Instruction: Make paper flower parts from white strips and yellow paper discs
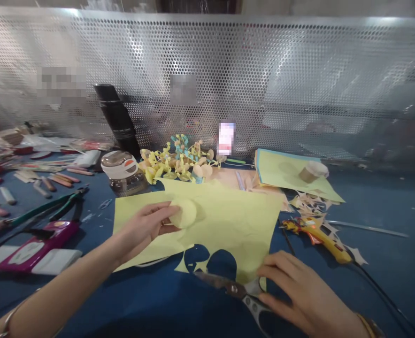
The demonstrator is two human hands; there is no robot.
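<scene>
A large yellow sheet point(228, 211) lies on the blue table, with round cut-outs along its front edge. My left hand point(147, 225) pinches a round pale yellow disc point(184, 213) above the sheet. Near the sheet's front right edge, my right hand point(292, 286) touches the handles of a pair of scissors point(236, 289). Its fingers are apart around the handles, and the scissors rest with their blades pointing left, below the cut-outs. Whether the fingers go through the handle loops is not clear.
Behind the sheet are a glass jar point(125, 173), a black bottle point(118, 117) and yellow paper flowers point(179, 162). A yellow glue gun point(320, 237) with its cord lies right. Pliers point(49, 209) and a purple power strip point(34, 249) are left. A perforated metal panel point(207, 61) stands behind.
</scene>
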